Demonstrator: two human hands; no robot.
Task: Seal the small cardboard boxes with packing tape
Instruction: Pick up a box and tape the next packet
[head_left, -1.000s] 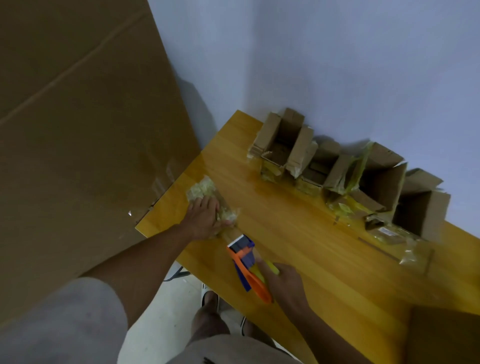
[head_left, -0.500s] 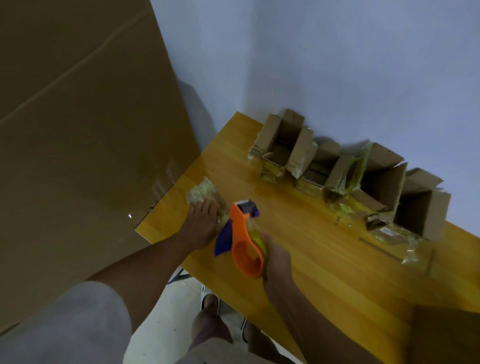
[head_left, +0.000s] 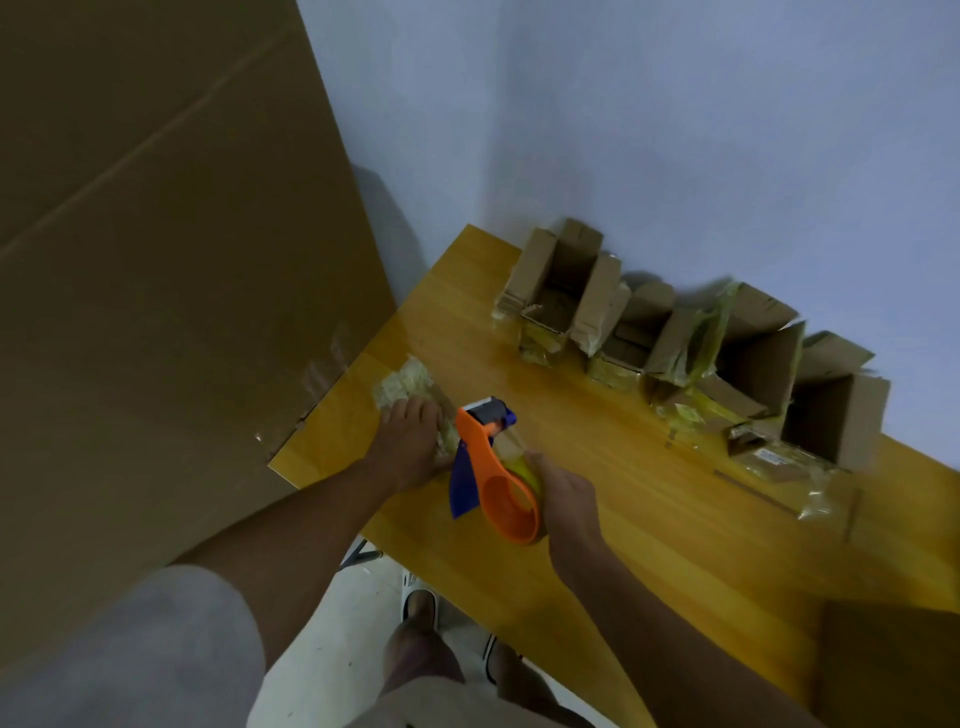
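Left hand (head_left: 410, 447) flat on taped box (head_left: 402, 382) — right hand (head_left: 563, 493) grips tape dispenser (head_left: 493, 467) beside it.

I see dim, bluish light and a soft picture throughout. Glare streaks the table (head_left: 649, 483) near the open boxes (head_left: 675, 338), which cast shadows up the wall (head_left: 675, 130) behind them. Wide-angle bending tilts the table's edges.
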